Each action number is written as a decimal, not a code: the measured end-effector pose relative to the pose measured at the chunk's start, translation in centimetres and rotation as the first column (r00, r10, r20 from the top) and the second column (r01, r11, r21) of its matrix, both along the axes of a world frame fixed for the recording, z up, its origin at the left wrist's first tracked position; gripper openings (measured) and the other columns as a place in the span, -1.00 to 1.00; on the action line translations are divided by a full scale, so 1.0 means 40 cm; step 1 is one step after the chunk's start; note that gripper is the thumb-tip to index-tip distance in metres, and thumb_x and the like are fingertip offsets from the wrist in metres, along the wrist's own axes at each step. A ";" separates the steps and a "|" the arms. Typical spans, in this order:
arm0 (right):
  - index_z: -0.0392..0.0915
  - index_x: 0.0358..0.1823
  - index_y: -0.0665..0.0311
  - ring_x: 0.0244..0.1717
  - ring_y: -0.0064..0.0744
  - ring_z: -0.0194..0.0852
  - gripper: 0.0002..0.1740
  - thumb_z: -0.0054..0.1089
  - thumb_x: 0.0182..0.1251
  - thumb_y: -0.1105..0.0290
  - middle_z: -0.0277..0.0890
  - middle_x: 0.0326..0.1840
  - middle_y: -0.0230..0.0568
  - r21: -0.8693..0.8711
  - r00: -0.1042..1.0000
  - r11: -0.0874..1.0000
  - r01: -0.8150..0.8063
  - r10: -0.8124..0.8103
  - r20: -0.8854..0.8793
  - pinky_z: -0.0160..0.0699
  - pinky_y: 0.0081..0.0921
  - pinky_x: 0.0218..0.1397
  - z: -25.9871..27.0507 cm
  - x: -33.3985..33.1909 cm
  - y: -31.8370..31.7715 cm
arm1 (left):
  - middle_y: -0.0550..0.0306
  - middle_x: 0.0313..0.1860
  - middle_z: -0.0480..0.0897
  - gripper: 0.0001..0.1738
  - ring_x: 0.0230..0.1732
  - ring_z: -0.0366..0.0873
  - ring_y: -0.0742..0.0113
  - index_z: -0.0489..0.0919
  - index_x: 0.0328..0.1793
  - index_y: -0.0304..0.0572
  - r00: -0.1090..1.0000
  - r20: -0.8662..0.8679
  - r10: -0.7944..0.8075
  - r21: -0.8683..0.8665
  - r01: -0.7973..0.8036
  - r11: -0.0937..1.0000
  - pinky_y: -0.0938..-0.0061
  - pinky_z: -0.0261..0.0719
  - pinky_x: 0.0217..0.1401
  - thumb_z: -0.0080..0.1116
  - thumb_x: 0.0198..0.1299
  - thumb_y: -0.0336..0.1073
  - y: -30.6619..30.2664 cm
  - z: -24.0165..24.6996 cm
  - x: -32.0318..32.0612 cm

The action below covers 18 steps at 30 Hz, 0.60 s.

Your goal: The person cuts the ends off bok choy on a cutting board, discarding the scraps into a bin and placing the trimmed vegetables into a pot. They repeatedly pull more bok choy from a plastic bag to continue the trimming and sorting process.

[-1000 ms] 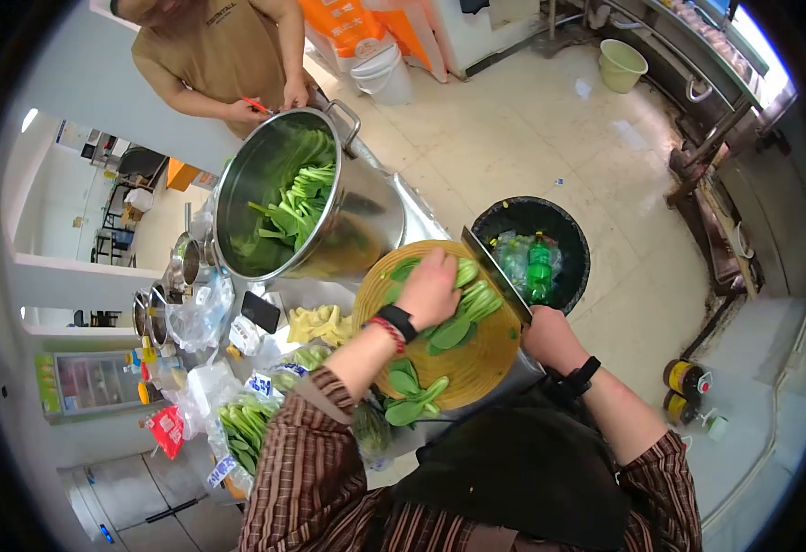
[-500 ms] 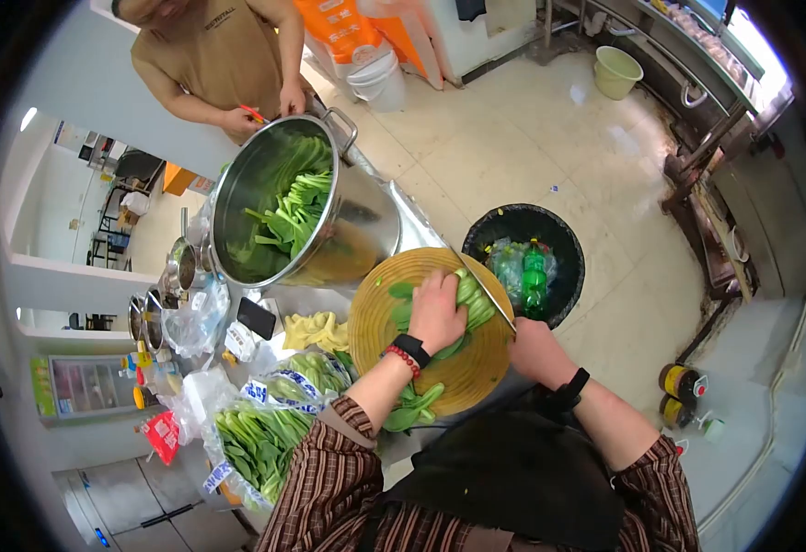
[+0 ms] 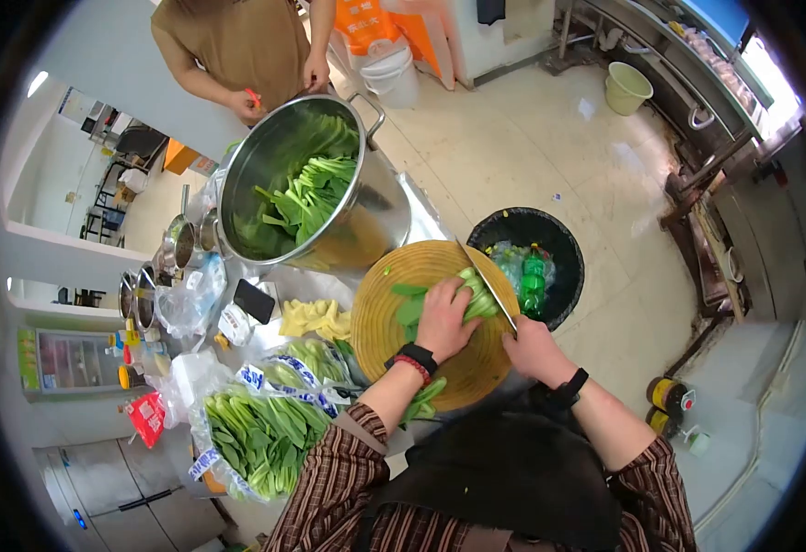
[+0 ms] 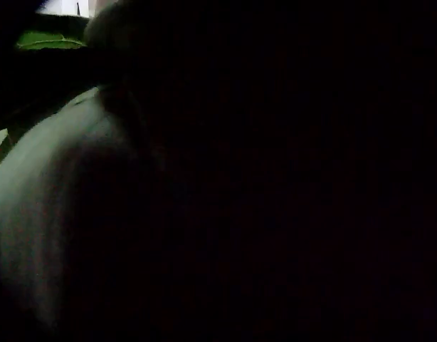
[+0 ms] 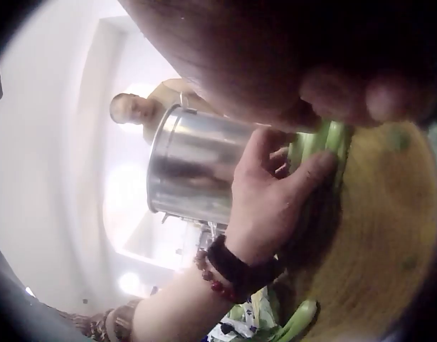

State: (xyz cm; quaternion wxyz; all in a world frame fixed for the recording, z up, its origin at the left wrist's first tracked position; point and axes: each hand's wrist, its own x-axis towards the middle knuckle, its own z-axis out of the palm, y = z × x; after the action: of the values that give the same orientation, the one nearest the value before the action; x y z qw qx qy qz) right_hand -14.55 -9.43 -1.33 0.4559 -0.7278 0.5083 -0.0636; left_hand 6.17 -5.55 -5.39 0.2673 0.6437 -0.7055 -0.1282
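Note:
On the round wooden board [image 3: 394,354], the left hand [image 3: 445,322] grips a bunch of leafy greens [image 3: 480,296], its fingers curled over the stalks. The right hand [image 3: 538,351] holds a knife [image 3: 486,281] by its handle, the blade lying along the right side of the bunch. In the right wrist view, the left hand [image 5: 268,206] has its thumb and fingers around the green stalks [image 5: 314,151]. Dark blur fills most of the left wrist view, with a bit of green leaf [image 4: 51,41] at its top left. More greens [image 3: 424,397] lie at the board's lower edge.
A large steel pot [image 3: 375,216] with greens stands beyond the board, a person [image 3: 237,55] behind it. A black bin [image 3: 564,230] with bottles is at the right. Bagged greens [image 3: 265,442], a yellow cloth [image 3: 316,319] and a phone [image 3: 254,301] lie left.
The knife has gone from standing clear at the bunch's right to lying against it. The left hand has shifted slightly right on the board, still gripping the greens.

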 end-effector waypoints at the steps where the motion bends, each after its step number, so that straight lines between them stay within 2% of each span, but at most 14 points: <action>1: 0.54 -0.18 0.54 -0.14 0.44 0.65 -0.73 0.17 0.40 0.38 0.62 -0.33 0.45 0.002 1.000 1.000 0.006 -0.006 -0.004 0.65 0.15 -0.03 -0.011 -0.002 0.009 | -0.18 0.27 0.51 -0.36 0.31 0.43 -0.26 0.54 0.16 -0.28 1.000 -0.004 -0.006 0.002 0.006 1.000 -0.03 0.40 0.40 0.56 -0.06 -0.26 0.007 0.000 -0.001; 4: 0.53 -0.16 0.55 -0.16 0.45 0.64 -0.72 0.17 0.42 0.36 0.62 -0.33 0.44 -0.010 1.000 1.000 0.016 -0.016 0.001 0.65 0.15 -0.05 -0.025 -0.004 0.005 | -0.17 0.26 0.51 -0.36 0.31 0.43 -0.24 0.54 0.17 -0.26 1.000 0.010 -0.017 -0.019 0.017 1.000 -0.02 0.40 0.41 0.56 -0.06 -0.28 -0.004 0.003 -0.001; 7: 0.53 -0.20 0.51 -0.22 0.42 0.65 -0.73 0.15 0.44 0.35 0.61 -0.37 0.41 -0.113 0.999 0.993 0.033 -0.032 0.014 0.65 0.16 -0.10 0.009 0.005 0.016 | -0.16 0.26 0.51 -0.36 0.33 0.42 -0.23 0.54 0.17 -0.26 1.000 0.014 -0.012 -0.018 0.013 1.000 -0.01 0.39 0.40 0.54 -0.07 -0.29 -0.008 0.013 -0.003; 9: 0.51 -0.24 0.47 -0.30 0.35 0.67 -0.75 0.13 0.46 0.36 0.61 -0.42 0.34 -0.215 1.000 0.977 -0.011 0.005 -0.028 0.67 0.13 -0.20 0.059 0.003 0.040 | -0.15 0.26 0.50 -0.36 0.32 0.41 -0.22 0.55 0.22 -0.23 0.999 0.042 -0.010 0.053 0.008 0.999 -0.01 0.40 0.38 0.52 -0.04 -0.29 -0.007 0.020 -0.004; 10: 0.51 -0.24 0.47 -0.30 0.35 0.67 -0.75 0.13 0.46 0.36 0.61 -0.42 0.34 -0.214 0.999 0.977 -0.006 -0.001 -0.035 0.67 0.13 -0.20 0.079 0.000 0.053 | -0.15 0.26 0.50 -0.36 0.32 0.41 -0.22 0.55 0.22 -0.23 0.999 0.035 -0.017 0.054 0.015 0.998 -0.01 0.40 0.38 0.52 -0.04 -0.29 -0.008 0.026 -0.006; 12: 0.49 -0.25 0.45 -0.37 0.28 0.68 -0.77 0.11 0.48 0.38 0.61 -0.45 0.26 -0.295 0.990 0.953 -0.075 0.036 -0.137 0.69 0.09 -0.28 0.117 -0.004 0.075 | -0.15 0.25 0.50 -0.35 0.30 0.41 -0.21 0.56 0.26 -0.20 0.994 0.108 -0.031 0.127 0.017 0.992 -0.01 0.40 0.35 0.51 -0.01 -0.28 -0.015 0.039 -0.004; 16: 0.48 -0.22 0.47 -0.37 0.27 0.69 -0.79 0.12 0.45 0.40 0.62 -0.44 0.23 -0.240 0.974 0.960 -0.143 0.094 -0.204 0.70 0.08 -0.29 0.166 -0.021 0.099 | -0.15 0.23 0.50 -0.34 0.27 0.42 -0.20 0.56 0.29 -0.18 0.987 0.148 -0.059 0.167 0.034 0.985 -0.02 0.40 0.33 0.51 0.01 -0.25 -0.020 0.045 -0.002; 18: 0.48 -0.22 0.47 -0.36 0.27 0.69 -0.80 0.12 0.44 0.40 0.62 -0.43 0.24 -0.221 0.981 0.968 -0.120 0.082 -0.174 0.70 0.08 -0.27 0.166 -0.027 0.102 | -0.16 0.23 0.50 -0.35 0.27 0.42 -0.21 0.57 0.27 -0.18 0.991 0.119 -0.064 0.112 0.051 0.992 -0.02 0.40 0.32 0.51 0.01 -0.24 -0.019 0.034 0.003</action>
State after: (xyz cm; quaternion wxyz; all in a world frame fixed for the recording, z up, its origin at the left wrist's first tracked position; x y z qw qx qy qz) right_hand -15.65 -5.33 5.30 0.3276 -0.8036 0.4954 -0.0388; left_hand 6.31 -6.30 -4.02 0.1843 0.6432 -0.7309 -0.1345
